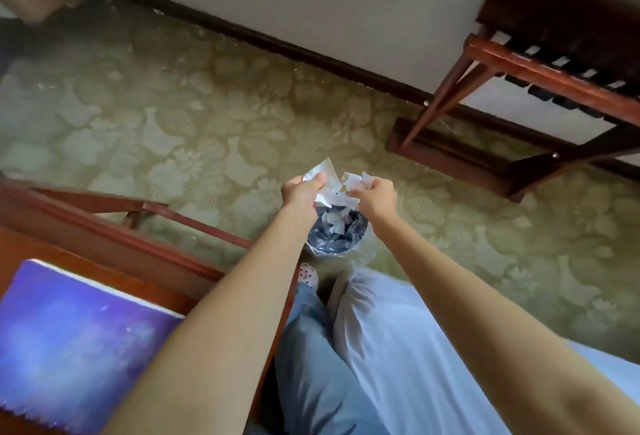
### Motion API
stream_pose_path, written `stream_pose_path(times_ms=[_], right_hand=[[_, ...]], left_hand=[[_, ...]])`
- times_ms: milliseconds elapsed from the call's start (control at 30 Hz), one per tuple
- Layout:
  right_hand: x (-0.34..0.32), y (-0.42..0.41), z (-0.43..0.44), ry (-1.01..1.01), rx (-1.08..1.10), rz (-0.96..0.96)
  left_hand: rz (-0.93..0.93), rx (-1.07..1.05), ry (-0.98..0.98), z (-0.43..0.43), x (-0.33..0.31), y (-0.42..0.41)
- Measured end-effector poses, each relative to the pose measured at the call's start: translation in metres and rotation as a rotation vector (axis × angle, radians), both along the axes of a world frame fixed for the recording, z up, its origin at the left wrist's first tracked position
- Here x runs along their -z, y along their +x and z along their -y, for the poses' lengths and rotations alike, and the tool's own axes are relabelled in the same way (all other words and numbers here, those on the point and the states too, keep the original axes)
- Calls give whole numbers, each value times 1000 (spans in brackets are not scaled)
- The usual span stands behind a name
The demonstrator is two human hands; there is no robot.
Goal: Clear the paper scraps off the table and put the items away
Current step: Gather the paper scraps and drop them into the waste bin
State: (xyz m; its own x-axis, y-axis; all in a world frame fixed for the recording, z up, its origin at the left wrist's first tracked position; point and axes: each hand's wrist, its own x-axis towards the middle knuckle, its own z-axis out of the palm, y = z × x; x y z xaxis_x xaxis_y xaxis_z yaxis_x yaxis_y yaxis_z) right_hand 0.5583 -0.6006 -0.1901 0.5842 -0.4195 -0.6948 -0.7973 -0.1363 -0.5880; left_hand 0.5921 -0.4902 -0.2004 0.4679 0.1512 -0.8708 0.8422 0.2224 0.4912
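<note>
Because the dark-lined, round waste bin (337, 235) stands on the green patterned carpet (173, 130) just past the feet, both arms are stretched out over it so that whatever is let go should fall inside. At eight o'clock, a purple-blue rectangular book (69, 341) is left lying on the reddish wooden desk (104, 251). At the centre, the left hand (303, 192) is clenched on one edge of the crumpled white paper scraps (334, 189). The scraps are held between the hands, directly above the bin's mouth, where other pale scraps can already be seen. Just at three o'clock of them, the right hand (375, 197) is closed on the other edge.
</note>
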Motion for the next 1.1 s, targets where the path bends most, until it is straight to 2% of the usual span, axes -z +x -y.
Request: stream_pose_path(times_ms=[400,533,633,700,867,1000,1100], right_hand=[[228,-7,33,34,10,-302],[287,-14,31,58,52,-344],[316,-16,27,100,79,-376],[325,-17,25,120,73,-400],[319,-15,21,137,94,-409],[291,-8,17,0,-16,-382],[252,2,9,-97,-114,-322]], left_hand=[[-281,210,175,44,222,-7],[-338,208,261,40,270,-13],[-324,227,243,38,295,-12],[-335,240,185,37,303,-12],[-367,107,87,30,297,-8],[-385,112,72,22,265,3],[-308,212,113,16,226,15]])
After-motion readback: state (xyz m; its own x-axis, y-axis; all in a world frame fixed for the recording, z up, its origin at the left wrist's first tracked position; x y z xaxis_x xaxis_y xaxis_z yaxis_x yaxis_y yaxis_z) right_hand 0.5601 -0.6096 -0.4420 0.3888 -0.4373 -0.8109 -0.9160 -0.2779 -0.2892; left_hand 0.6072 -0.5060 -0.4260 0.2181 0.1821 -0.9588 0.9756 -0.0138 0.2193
